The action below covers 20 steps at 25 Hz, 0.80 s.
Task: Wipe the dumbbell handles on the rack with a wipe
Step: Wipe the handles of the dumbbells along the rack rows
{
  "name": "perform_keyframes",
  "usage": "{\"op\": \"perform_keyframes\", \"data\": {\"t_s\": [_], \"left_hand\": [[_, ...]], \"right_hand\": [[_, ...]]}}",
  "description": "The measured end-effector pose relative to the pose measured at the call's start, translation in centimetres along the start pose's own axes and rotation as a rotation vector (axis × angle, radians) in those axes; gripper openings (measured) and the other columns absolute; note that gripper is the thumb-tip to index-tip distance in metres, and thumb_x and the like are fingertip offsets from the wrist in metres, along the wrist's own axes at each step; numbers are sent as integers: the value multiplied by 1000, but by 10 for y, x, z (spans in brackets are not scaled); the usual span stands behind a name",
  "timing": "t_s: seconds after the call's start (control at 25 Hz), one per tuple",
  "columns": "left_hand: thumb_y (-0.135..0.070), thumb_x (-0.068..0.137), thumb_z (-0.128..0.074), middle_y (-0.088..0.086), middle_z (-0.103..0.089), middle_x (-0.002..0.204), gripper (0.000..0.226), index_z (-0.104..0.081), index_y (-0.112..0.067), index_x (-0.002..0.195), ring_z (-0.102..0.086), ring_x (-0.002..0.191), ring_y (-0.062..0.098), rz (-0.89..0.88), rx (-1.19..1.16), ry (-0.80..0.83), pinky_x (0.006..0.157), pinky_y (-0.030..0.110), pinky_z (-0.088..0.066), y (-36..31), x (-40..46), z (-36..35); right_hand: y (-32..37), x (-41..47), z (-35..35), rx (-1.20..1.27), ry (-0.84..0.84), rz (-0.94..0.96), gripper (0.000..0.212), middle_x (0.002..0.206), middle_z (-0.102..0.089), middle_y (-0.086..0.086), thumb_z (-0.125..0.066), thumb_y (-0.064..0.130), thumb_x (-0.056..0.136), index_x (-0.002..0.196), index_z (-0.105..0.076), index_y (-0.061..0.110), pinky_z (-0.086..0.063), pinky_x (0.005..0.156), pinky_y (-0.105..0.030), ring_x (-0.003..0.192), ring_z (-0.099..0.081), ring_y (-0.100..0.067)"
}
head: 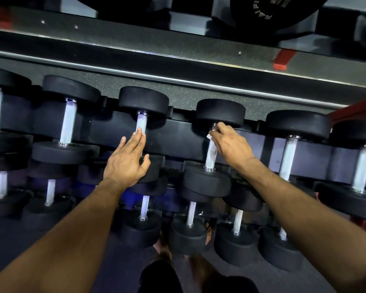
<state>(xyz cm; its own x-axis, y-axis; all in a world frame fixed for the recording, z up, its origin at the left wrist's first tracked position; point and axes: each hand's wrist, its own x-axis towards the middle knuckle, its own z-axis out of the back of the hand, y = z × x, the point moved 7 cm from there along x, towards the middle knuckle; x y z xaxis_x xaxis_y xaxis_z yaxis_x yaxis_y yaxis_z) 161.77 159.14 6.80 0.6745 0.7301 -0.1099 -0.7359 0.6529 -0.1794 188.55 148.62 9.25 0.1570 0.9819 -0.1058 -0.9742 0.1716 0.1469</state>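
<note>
A row of black dumbbells with silver knurled handles lies on the top tier of the rack (178, 132). My right hand (230, 144) pinches a small white wipe (209, 136) against the upper end of one handle (211, 154), just below its far weight head. My left hand (128, 159) lies with straight fingers on the neighbouring dumbbell's handle (141, 123), fingertips touching the steel and thumb at the near weight head. Most of the wipe is hidden under my fingers.
More dumbbells fill the top tier on both sides (68, 121) (290, 157), and a lower tier holds smaller ones (190, 212). A mirror with a metal frame (178, 66) runs behind the rack. My legs (169, 271) stand on the dark floor below.
</note>
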Motion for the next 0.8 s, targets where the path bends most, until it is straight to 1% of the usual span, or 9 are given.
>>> {"op": "perform_keyframes", "data": {"t_s": [0.12, 0.2, 0.36, 0.48, 0.52, 0.6, 0.64, 0.72, 0.8], "left_hand": [[-43, 93, -29, 6, -27, 164, 72, -35, -6, 154, -30, 149, 15, -2, 0, 5, 125, 39, -18, 0, 1, 1], [-44, 93, -28, 5, -26, 164, 72, -35, -6, 154, -29, 149, 14, 2, 4, 12, 125, 39, -17, -1, 0, 0], [-45, 92, -26, 5, -25, 165, 73, -34, -7, 155, -26, 150, 14, 1, 0, 24, 125, 38, -16, 0, 1, -1], [-45, 92, -26, 4, -22, 166, 74, -32, -7, 155, -25, 150, 13, 6, 3, 37, 126, 38, -15, 0, 2, -1], [-46, 92, -26, 3, -21, 166, 74, -32, -8, 156, -25, 151, 12, 10, 3, 40, 126, 38, -15, 0, 1, -1], [-46, 92, -25, 3, -21, 166, 75, -32, -8, 156, -24, 151, 12, 13, 10, 43, 126, 38, -15, 1, 1, -1], [-46, 92, -25, 2, -21, 166, 75, -31, -8, 156, -24, 151, 12, 12, 13, 44, 126, 38, -15, 1, 1, -2], [-46, 92, -25, 3, -21, 166, 75, -32, -8, 156, -25, 151, 13, 11, 7, 44, 126, 38, -16, 1, 2, -1], [-46, 92, -26, 3, -21, 166, 75, -32, -8, 155, -25, 151, 13, 14, 5, 42, 125, 38, -16, 1, 2, -1]], "right_hand": [[-3, -2, -3, 130, 1, -22, 11, 103, -43, -3, -55, 16, 96, 102, -61, 9, -53, 58, -42, 86, -52, -23], [4, -14, -14, 225, 68, 43, 17, 102, -48, -6, -53, 20, 97, 106, -63, 9, -53, 63, -43, 85, -57, -27], [12, -41, -34, 402, 221, 95, 16, 100, -57, 0, -62, 22, 93, 107, -68, 17, -52, 75, -38, 85, -60, -22], [4, -41, -31, 450, 175, 40, 12, 94, -59, 8, -67, 22, 89, 101, -69, 22, -50, 77, -33, 83, -58, -13], [0, -41, -26, 505, 123, -7, 11, 91, -58, 10, -68, 20, 88, 98, -70, 21, -48, 77, -27, 82, -57, -10], [-18, -43, -18, 716, -38, -233, 9, 87, -59, 10, -71, 14, 86, 91, -71, 22, -45, 75, -17, 77, -58, -9], [-31, -47, -19, 841, -129, -390, 13, 87, -62, 8, -72, 11, 85, 87, -71, 24, -47, 75, -18, 76, -60, -9], [-48, -58, -27, 1034, -262, -651, 21, 84, -68, 4, -71, 7, 84, 83, -69, 27, -53, 75, -26, 72, -62, -10], [-56, -61, -40, 1130, -313, -802, 23, 77, -67, 5, -68, 6, 85, 84, -68, 29, -57, 74, -36, 69, -62, -9]]}}
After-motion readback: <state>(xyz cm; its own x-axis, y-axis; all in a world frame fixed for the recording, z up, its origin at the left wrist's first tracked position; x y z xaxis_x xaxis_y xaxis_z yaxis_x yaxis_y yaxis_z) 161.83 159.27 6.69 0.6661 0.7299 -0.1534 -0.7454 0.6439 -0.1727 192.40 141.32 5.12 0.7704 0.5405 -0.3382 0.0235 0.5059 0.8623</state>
